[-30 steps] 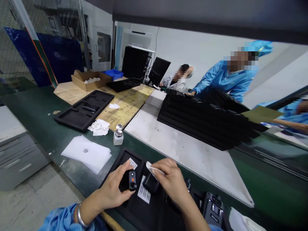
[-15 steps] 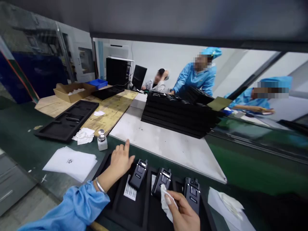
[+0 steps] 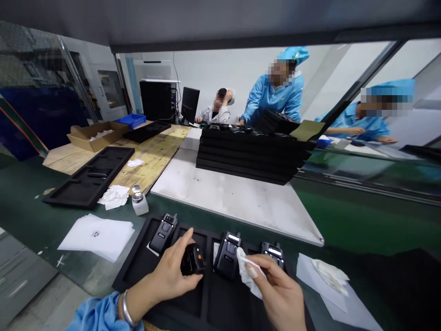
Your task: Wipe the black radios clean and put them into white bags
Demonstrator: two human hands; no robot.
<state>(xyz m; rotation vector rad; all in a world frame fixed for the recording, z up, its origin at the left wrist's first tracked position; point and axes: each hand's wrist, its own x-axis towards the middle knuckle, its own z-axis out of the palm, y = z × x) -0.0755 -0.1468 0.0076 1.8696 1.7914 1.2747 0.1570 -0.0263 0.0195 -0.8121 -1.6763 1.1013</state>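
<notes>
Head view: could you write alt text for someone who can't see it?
A person's left hand holds a black handheld device over a black tray, where three similar devices lie; the right hand pinches a white cloth beside the middle one. Beyond are stacked black trays and three co-workers.

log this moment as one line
left hand: holds black handheld device with orange button | right hand: pinches crumpled white wipe | black compartmented tray: three similar devices

Left hand (image 3: 174,271) holding black radio (image 3: 195,259), orange button showing, over black tray (image 3: 227,305). Right hand (image 3: 284,289) pinching white cloth (image 3: 251,279) beside second radio (image 3: 225,259); two more radios (image 3: 163,233) in tray. Left: paper sheets (image 3: 96,238), small bottle (image 3: 140,205). Beyond: tray stack (image 3: 246,156), three co-workers (image 3: 274,99).
</notes>
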